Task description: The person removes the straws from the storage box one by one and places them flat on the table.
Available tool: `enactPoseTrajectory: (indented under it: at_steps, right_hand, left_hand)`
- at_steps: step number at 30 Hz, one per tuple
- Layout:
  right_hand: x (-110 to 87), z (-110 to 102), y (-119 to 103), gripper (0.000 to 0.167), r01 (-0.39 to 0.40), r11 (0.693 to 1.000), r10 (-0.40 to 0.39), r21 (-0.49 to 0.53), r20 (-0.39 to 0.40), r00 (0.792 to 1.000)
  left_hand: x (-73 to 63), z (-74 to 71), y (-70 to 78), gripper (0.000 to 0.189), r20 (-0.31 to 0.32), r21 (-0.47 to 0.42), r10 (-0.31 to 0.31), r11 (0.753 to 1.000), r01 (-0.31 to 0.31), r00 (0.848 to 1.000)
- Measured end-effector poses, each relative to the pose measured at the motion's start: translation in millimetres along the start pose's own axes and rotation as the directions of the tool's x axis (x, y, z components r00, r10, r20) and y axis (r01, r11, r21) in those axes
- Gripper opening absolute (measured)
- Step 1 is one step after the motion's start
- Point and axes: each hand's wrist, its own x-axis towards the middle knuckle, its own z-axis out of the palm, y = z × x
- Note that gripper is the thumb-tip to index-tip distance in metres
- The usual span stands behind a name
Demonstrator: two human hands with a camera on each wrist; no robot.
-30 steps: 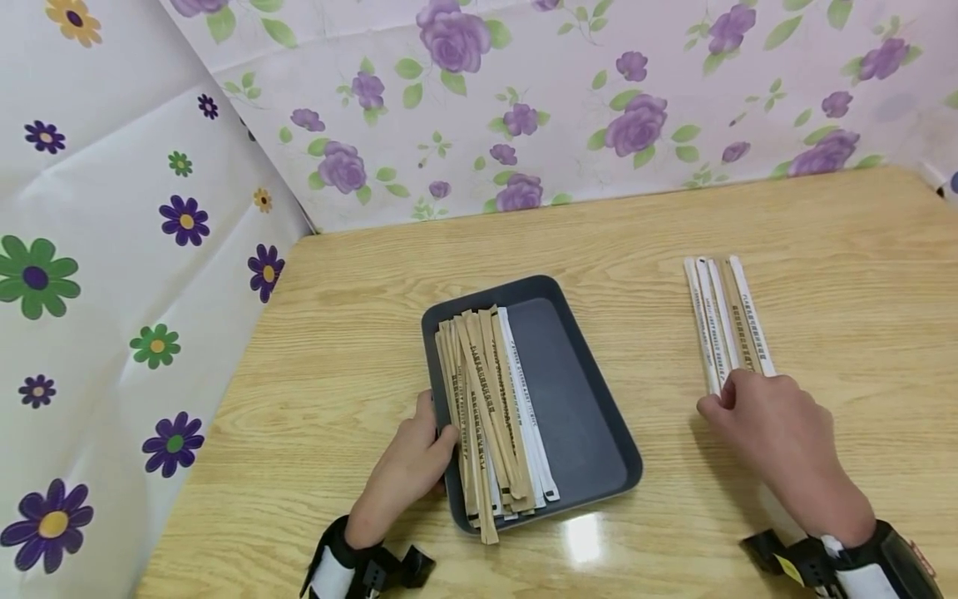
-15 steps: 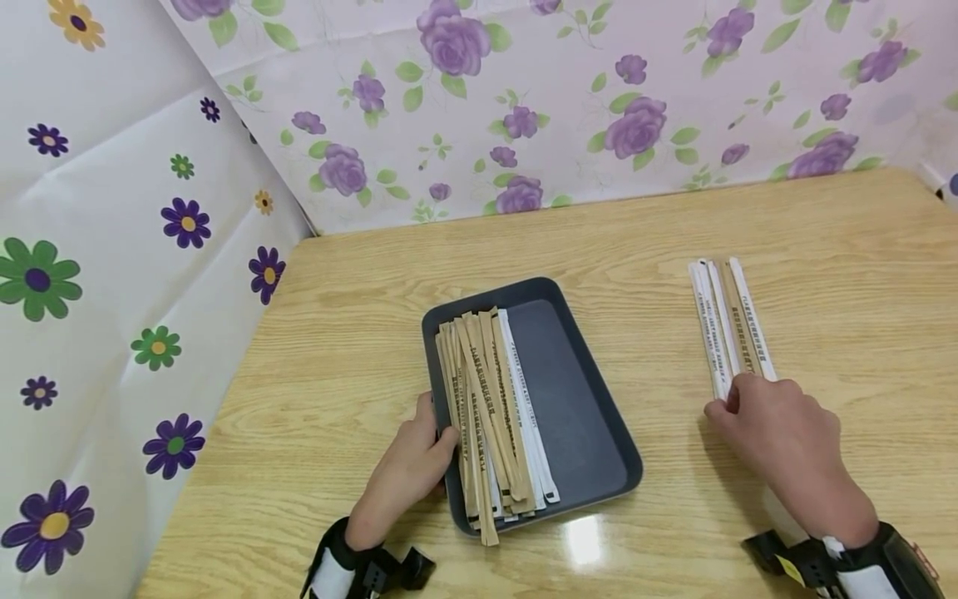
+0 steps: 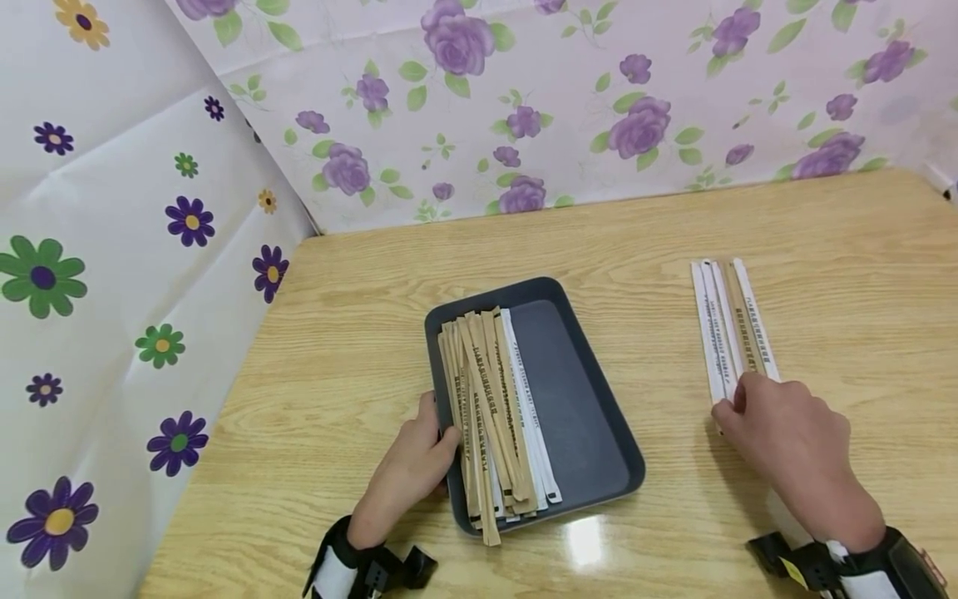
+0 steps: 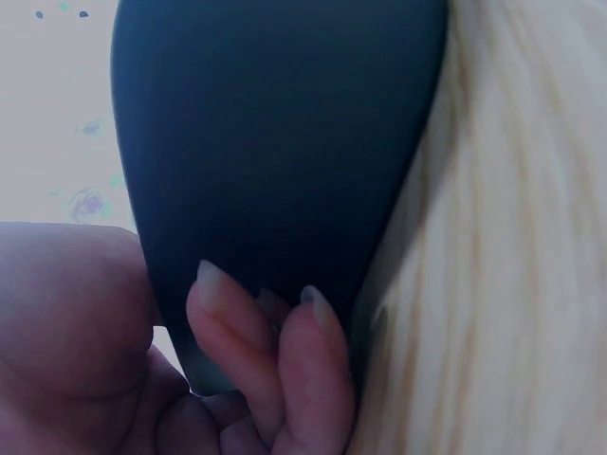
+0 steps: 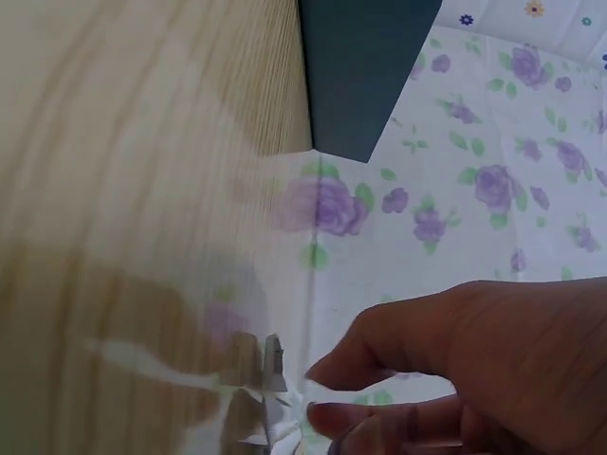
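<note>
My left hand (image 3: 412, 457) grips the left rim of a dark grey tray (image 3: 591, 399). Its thumb lies over the rim, and the left wrist view shows curled fingers (image 4: 318, 370) against the tray's underside. Brown and white paper-wrapped straws (image 3: 486, 408) are heaped along the tray's left half, one poking over the near rim. Right of the tray, several wrapped straws (image 3: 718, 333) lie side by side on the table. My right hand (image 3: 797, 449) bends over their near ends, thumb and finger pinching at the leftmost ones; the hand hides the other ends.
The wood-grain table (image 3: 359, 299) carries the tray and the row of straws. Behind it hangs a sheet with purple roses (image 3: 639, 125), and a white flowered sheet (image 3: 135, 274) hangs along the left. Both wrists wear black camera straps (image 3: 374, 570).
My right hand has edged right and slightly nearer, and the leftmost straws have slid with it, closing up towards the others. The left hand and tray have stayed put.
</note>
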Motion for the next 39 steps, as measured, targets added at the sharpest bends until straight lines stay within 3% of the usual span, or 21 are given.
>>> enactPoseTrajectory:
  at_steps: [6, 10, 17, 26, 39]
  right_hand:
    - [-4.6, 1.0, -16.3, 0.015, 0.093, 0.996, -0.094, -0.014, -0.154, 0.984]
    - [-6.2, 4.2, -24.7, 0.011, 0.132, 0.991, -0.131, -0.007, -0.2, 0.971]
    - [-6.2, 4.6, -44.4, 0.01, 0.154, 0.988, -0.151, 0.022, -0.095, 0.984]
    - [-11.1, 3.7, -87.8, 0.011, 0.298, 0.954, -0.296, 0.016, -0.081, 0.952]
    - [-30.5, 33.8, -134.1, 0.043, 0.386, 0.921, -0.378, -0.052, 0.119, 0.918]
  left_hand:
    - [0.8, 0.3, -0.5, 0.052, -0.01, 0.009, 0.003, 1.0, -0.003, 1.0]
    - [0.7, -0.1, -1.2, 0.051, -0.015, 0.009, 0.007, 1.0, -0.007, 1.0]
    - [0.1, 0.1, -1.1, 0.05, -0.02, 0.015, 0.015, 1.0, -0.015, 1.0]
    - [-0.3, 0.4, -0.5, 0.051, -0.018, 0.009, 0.02, 1.0, -0.02, 1.0]
    - [0.1, 0.7, -4.5, 0.051, -0.017, 0.0, 0.036, 0.999, -0.036, 0.999]
